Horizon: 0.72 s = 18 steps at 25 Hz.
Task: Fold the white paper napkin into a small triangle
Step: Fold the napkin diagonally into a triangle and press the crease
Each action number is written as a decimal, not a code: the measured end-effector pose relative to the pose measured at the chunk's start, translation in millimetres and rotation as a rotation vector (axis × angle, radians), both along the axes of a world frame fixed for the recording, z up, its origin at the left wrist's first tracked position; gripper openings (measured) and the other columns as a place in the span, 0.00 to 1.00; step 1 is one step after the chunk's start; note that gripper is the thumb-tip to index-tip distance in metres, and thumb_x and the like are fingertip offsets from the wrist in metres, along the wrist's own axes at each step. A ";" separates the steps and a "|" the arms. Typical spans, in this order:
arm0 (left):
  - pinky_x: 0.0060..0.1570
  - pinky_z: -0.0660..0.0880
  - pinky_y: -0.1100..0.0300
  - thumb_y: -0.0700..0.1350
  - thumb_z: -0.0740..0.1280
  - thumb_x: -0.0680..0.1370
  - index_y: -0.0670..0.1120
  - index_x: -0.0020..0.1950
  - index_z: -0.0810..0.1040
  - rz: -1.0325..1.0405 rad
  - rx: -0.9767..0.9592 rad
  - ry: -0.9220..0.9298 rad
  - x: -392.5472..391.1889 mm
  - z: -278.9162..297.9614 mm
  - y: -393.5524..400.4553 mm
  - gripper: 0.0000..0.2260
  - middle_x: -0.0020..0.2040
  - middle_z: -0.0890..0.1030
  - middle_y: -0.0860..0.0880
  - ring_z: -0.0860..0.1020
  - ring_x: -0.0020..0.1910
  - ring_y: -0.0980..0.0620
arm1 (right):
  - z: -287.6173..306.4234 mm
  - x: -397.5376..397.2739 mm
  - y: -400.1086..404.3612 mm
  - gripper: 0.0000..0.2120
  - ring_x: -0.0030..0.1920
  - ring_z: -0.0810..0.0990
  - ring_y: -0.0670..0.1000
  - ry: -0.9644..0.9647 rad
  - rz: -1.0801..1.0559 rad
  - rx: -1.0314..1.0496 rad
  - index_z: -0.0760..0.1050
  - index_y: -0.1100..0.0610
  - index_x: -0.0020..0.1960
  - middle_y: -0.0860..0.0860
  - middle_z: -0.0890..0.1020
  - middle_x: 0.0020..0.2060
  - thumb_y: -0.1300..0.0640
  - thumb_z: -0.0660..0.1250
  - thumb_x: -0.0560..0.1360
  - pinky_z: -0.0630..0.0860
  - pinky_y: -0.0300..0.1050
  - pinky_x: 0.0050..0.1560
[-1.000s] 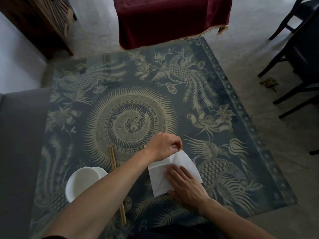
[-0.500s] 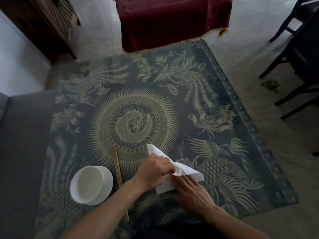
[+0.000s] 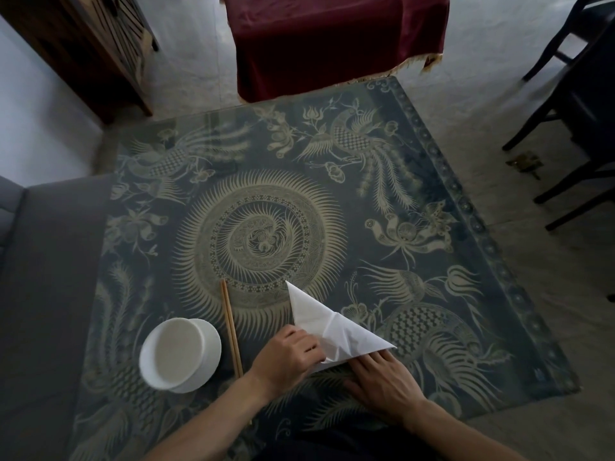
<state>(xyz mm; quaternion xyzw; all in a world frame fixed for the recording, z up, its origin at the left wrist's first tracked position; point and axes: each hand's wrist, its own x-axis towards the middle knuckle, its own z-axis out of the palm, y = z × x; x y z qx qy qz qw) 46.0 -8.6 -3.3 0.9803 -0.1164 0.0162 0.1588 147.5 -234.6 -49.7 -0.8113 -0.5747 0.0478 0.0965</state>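
Observation:
The white paper napkin (image 3: 324, 322) lies folded into a large triangle near the front of the patterned table (image 3: 366, 201). One tip points away from me, another points right. My left hand (image 3: 288, 354) is curled on the napkin's near left corner, its fingers pinching the paper. Flat on the table, my right hand (image 3: 382, 380) has its fingertips on the napkin's near edge, pressing it down. The surface of the napkin is slightly wrinkled near my left hand.
A white bowl (image 3: 179, 354) stands at the front left, with a pair of wooden chopsticks (image 3: 231, 327) lying between it and my left hand. A grey seat (image 3: 43, 277) flanks the table's left. Dark chairs (image 3: 579, 104) and a red-draped table (image 3: 332, 41) stand beyond.
The raised far corner of the napkin has been brought down toward me by my left hand, turning the sheet into a flat triangle. My right hand slid back to the near edge.

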 end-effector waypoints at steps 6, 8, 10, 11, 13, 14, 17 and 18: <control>0.40 0.75 0.59 0.45 0.75 0.72 0.51 0.45 0.81 0.018 0.005 0.024 -7.4 -5.6 1.3 0.04 0.43 0.81 0.53 0.79 0.41 0.52 | -1.3 3.4 -8.0 0.25 0.57 0.81 0.53 0.024 0.012 0.005 0.79 0.55 0.63 0.51 0.83 0.58 0.40 0.59 0.76 0.79 0.46 0.56; 0.40 0.74 0.59 0.46 0.77 0.71 0.51 0.44 0.81 0.030 0.015 0.029 -8.7 -7.4 1.1 0.06 0.42 0.80 0.53 0.79 0.40 0.53 | -1.7 6.5 -13.6 0.24 0.56 0.81 0.52 0.021 0.039 0.001 0.79 0.55 0.63 0.51 0.83 0.57 0.41 0.60 0.76 0.79 0.45 0.54; 0.39 0.74 0.60 0.47 0.77 0.71 0.52 0.44 0.81 0.038 0.022 0.028 -10.0 -9.2 -0.3 0.06 0.41 0.80 0.53 0.79 0.39 0.53 | -1.9 9.1 -18.4 0.24 0.55 0.81 0.52 0.004 0.065 0.010 0.78 0.56 0.63 0.51 0.83 0.57 0.42 0.60 0.76 0.79 0.44 0.53; 0.39 0.73 0.60 0.47 0.77 0.71 0.51 0.44 0.81 0.043 0.021 0.023 -10.4 -10.3 -1.3 0.06 0.41 0.80 0.53 0.79 0.39 0.53 | -2.2 10.0 -20.5 0.24 0.56 0.81 0.52 -0.002 0.076 0.018 0.78 0.57 0.64 0.51 0.82 0.58 0.43 0.60 0.76 0.78 0.44 0.54; 0.40 0.73 0.59 0.47 0.76 0.73 0.51 0.44 0.81 0.056 0.006 0.012 -12.1 -12.0 -3.0 0.05 0.41 0.80 0.53 0.78 0.39 0.53 | -3.7 9.8 -23.3 0.23 0.57 0.81 0.53 -0.008 0.093 0.031 0.78 0.58 0.64 0.52 0.82 0.58 0.45 0.61 0.76 0.79 0.46 0.54; 0.40 0.73 0.59 0.47 0.75 0.74 0.51 0.44 0.81 0.057 0.002 0.007 -12.7 -12.8 -4.6 0.04 0.41 0.80 0.53 0.78 0.39 0.53 | -4.4 9.5 -24.0 0.23 0.57 0.81 0.54 -0.011 0.102 0.043 0.78 0.58 0.64 0.53 0.82 0.58 0.45 0.61 0.76 0.79 0.47 0.54; 0.42 0.72 0.59 0.48 0.73 0.75 0.52 0.45 0.80 0.055 0.010 0.025 -16.3 -16.6 -10.0 0.04 0.41 0.79 0.54 0.77 0.40 0.53 | -4.7 7.4 -23.3 0.22 0.57 0.81 0.54 -0.004 0.128 0.071 0.78 0.58 0.64 0.53 0.82 0.59 0.47 0.61 0.76 0.79 0.47 0.55; 0.42 0.72 0.59 0.48 0.73 0.74 0.52 0.46 0.80 0.064 0.007 0.031 -17.7 -18.0 -11.5 0.04 0.42 0.79 0.54 0.77 0.40 0.53 | -4.3 6.4 -22.8 0.22 0.57 0.81 0.54 0.000 0.134 0.076 0.78 0.58 0.64 0.53 0.82 0.59 0.47 0.61 0.76 0.79 0.47 0.55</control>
